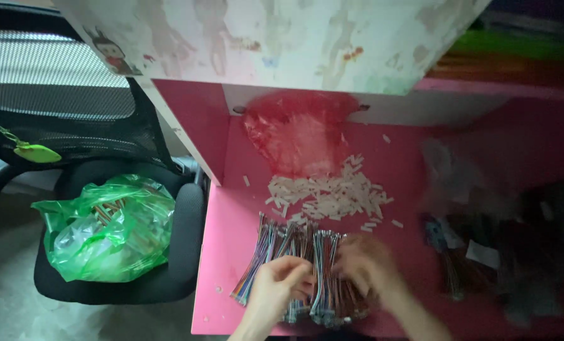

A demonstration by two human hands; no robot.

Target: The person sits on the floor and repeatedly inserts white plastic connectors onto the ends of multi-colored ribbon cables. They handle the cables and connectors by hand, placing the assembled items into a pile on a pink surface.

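Where the pink tabletop (231, 233) meets the near edge, both hands rest on bundles of thin multicoloured wires (275, 243) laid side by side. Left hand (280, 282) curls loosely, fingertips touching the strands. Right hand (367, 262) is motion-blurred; its finger spread cannot be told. Beyond lies a loose heap of small white plastic connectors (329, 192), then a crumpled red translucent bag (297, 129). A glossy green bag (108, 227) sits on the black chair (187, 240) at left.

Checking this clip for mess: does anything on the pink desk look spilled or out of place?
Yes: small white pieces lie scattered loose below the red bag, a few strays apart. The wire bundles under both hands lie in a row. The right side is too blurred to judge.
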